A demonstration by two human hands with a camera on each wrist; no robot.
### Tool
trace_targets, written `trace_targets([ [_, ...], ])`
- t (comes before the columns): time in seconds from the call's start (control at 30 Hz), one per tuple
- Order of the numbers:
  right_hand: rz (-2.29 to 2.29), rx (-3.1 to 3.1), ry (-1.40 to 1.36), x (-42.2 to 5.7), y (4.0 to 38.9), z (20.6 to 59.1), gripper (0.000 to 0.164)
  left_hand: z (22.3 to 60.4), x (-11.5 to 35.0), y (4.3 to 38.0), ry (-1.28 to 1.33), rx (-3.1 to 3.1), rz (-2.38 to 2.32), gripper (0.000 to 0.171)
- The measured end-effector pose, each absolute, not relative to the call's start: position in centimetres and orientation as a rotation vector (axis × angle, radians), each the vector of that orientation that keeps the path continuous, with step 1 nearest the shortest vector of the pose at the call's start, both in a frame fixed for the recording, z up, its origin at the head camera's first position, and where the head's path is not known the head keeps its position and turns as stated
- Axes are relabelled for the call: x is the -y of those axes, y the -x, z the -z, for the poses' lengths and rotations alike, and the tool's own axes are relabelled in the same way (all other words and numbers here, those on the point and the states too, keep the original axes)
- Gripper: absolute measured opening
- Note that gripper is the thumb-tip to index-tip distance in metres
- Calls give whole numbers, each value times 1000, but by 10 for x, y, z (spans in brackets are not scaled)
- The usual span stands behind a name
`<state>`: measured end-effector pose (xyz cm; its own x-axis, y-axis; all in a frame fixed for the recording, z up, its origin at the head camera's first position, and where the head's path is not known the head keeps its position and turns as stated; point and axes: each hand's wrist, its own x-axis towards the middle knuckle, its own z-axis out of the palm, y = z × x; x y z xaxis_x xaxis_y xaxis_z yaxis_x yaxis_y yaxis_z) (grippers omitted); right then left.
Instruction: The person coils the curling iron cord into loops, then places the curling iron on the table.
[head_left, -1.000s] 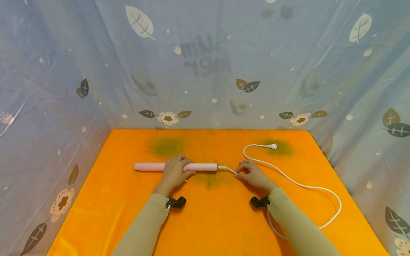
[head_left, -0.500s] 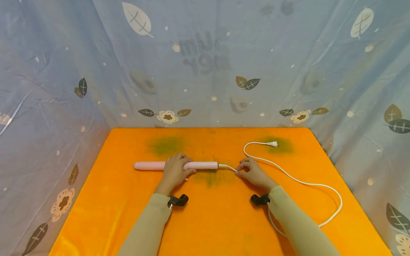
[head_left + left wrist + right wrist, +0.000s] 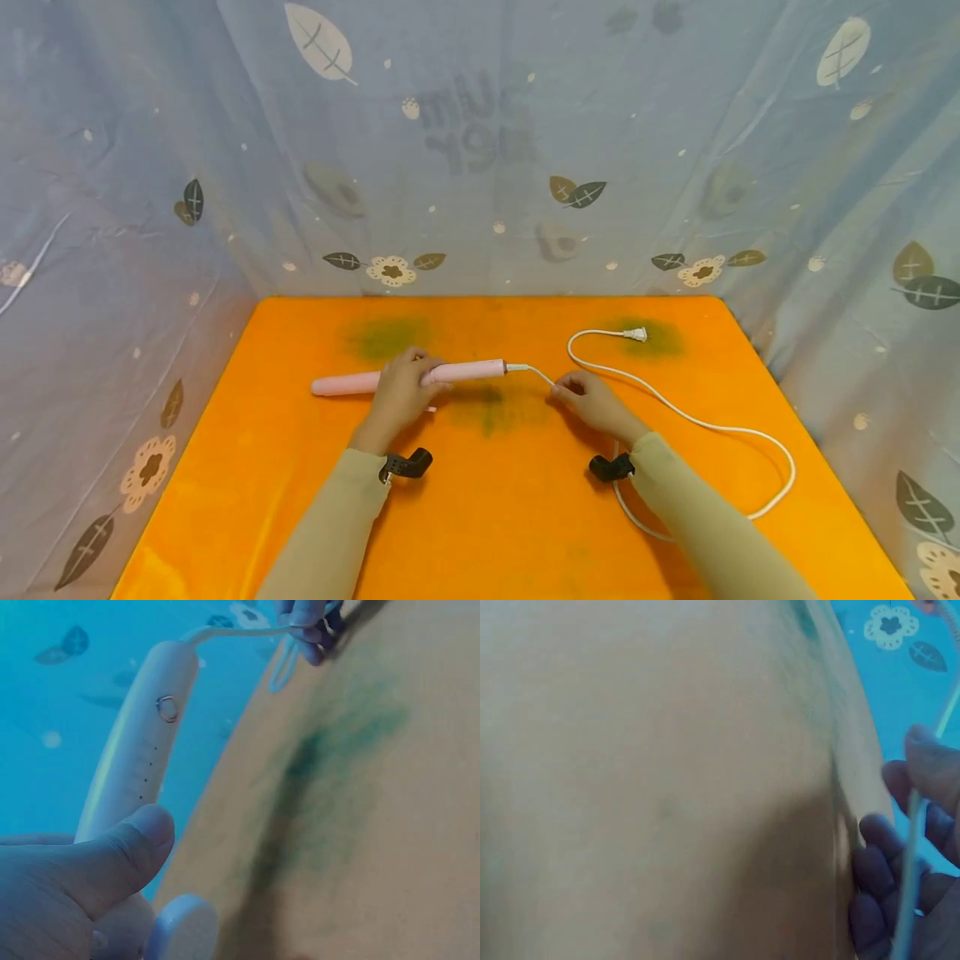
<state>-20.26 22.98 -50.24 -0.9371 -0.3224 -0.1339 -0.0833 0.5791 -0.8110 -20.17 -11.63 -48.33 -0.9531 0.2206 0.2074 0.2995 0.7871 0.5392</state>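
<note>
My left hand (image 3: 401, 390) grips a pink curling iron (image 3: 471, 370) around its middle. The handle end is raised and tilts up to the right, while the rounded left end lies lower, near the table. In the left wrist view, a ringed button (image 3: 167, 709) and a row of small dots show on the handle, and a pale rounded tab (image 3: 184, 930) sticks out below my thumb (image 3: 146, 836). With my right hand (image 3: 597, 408) I pinch the white power cord (image 3: 675, 411) a short way from the handle; in the right wrist view the cord runs across the fingers.
The cord loops over the right of the orange table (image 3: 495, 517), passes under my right forearm, and ends in a two-pin plug (image 3: 636, 334) near the back. A patterned curtain (image 3: 480, 167) surrounds the back and sides.
My left hand has lifted the handle end of the curling iron, which now slants instead of lying level. The right hand still holds the cord and has risen slightly.
</note>
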Motion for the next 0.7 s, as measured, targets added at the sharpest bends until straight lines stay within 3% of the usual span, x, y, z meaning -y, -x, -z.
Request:
trace_targets([
  [0.3,1558,-2505,144,-240,193,493,38,464,118,199,321,2776,1015,38],
  [0.5,1326,-2776,141,-223,186,483,26,459,111,201,287,2754,1065,40],
  [0.7,822,-3052,435,-182,168,476,10,457,97,199,279,2741,1049,42],
])
